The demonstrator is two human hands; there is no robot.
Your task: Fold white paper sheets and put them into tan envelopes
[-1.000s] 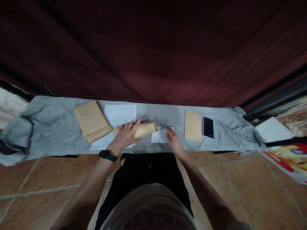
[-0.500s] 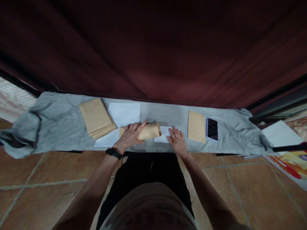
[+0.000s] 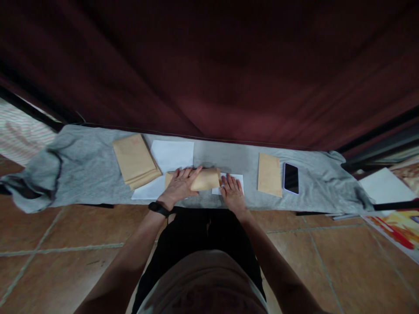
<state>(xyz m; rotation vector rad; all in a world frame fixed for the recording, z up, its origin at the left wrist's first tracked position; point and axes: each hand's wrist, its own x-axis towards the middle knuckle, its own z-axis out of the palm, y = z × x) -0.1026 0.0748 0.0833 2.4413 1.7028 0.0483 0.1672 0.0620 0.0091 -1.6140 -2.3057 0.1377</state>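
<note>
My left hand [image 3: 180,186], with a black watch on its wrist, lies flat with fingers stretched out on a brown envelope [image 3: 207,179] in the middle of the grey cloth [image 3: 85,174]. My right hand [image 3: 231,192] rests flat, fingers spread, on a small folded white paper [image 3: 236,179] whose left edge sits at the envelope's right end. A stack of brown envelopes [image 3: 135,160] lies to the left, and a white sheet [image 3: 172,155] lies beside it.
A single brown envelope [image 3: 269,174] and a black phone [image 3: 291,178] lie on the cloth to the right. A dark red curtain [image 3: 209,74] hangs behind. White paper [image 3: 386,185] and colourful printed sheets [image 3: 399,226] sit far right. Tiled floor [image 3: 65,253] lies below.
My right hand has slid left along the white paper toward the envelope and flattened on it. My left hand stays pressed on the envelope. The view has shifted slightly.
</note>
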